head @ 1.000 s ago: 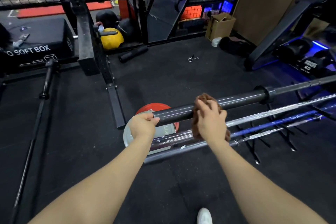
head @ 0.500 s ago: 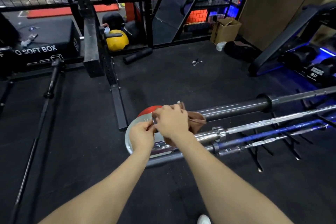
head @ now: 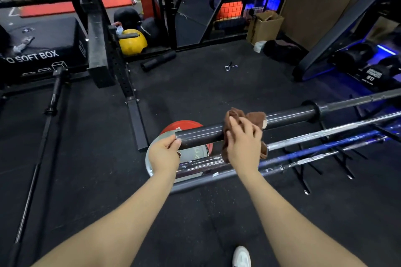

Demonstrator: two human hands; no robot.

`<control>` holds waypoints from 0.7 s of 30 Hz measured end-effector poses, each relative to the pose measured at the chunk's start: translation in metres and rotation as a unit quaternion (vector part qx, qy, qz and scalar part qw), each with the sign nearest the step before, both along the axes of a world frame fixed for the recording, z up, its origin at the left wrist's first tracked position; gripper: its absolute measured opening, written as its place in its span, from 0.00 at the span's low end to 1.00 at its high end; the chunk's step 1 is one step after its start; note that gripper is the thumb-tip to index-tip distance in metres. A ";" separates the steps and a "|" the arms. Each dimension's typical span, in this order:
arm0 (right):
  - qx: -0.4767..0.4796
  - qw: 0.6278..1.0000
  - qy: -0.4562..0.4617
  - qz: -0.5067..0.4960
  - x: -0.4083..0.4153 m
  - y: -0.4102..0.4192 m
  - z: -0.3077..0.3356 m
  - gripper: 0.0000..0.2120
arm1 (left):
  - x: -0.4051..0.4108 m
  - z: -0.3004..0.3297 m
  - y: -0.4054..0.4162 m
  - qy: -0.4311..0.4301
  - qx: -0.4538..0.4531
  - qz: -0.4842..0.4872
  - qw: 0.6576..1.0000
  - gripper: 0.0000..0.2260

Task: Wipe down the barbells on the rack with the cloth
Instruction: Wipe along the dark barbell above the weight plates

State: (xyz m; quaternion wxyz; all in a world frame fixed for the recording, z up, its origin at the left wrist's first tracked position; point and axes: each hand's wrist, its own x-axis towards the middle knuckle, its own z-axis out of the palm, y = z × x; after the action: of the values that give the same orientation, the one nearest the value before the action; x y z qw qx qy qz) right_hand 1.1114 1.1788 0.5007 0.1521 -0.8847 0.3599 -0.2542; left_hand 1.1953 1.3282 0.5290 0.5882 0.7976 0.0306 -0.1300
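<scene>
Two hands: both reach forward from bare forearms cut off at the bottom edge.
Left hand: fingers and thumb pinch the near end of the top barbell; a ring shows on one finger.
Right hand: closed over a brown cloth, pressing it around the barbell's dark sleeve — the cloth bunches above and hangs below, and the palm is hidden.
Top barbell: runs right, past a collar, and out of view at the right edge.
Lower bars: several more, silver and blue, lie on the rack below; their near ends are partly hidden behind the hands — the exact count is hard to make out.
Plates: a red one and a grey one on the floor, largely covered by the bars and left hand.
Shoe: a white toe, cropped by the bottom edge.
</scene>
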 end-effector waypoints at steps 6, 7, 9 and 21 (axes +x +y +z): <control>0.156 0.975 -0.082 -0.138 -0.009 -0.042 0.007 0.19 | 0.003 -0.006 0.000 -0.004 0.072 0.004 0.997 0.15; 0.175 0.968 -0.106 -0.148 -0.008 -0.042 0.008 0.20 | 0.004 -0.006 0.000 0.003 0.071 0.010 0.997 0.15; 0.225 0.948 -0.156 -0.164 -0.006 -0.034 0.010 0.20 | 0.006 -0.004 -0.001 0.012 0.090 0.017 0.996 0.14; 0.184 0.979 -0.082 0.032 0.027 0.095 0.004 0.12 | 0.022 -0.001 0.006 0.031 0.085 -0.014 0.996 0.07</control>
State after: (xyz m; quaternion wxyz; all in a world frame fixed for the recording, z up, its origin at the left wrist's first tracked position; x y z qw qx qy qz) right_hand 1.1383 1.2740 0.5049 0.3491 -0.8289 0.3585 -0.2502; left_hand 1.2178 1.3346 0.5284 0.5151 0.8407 0.0487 -0.1594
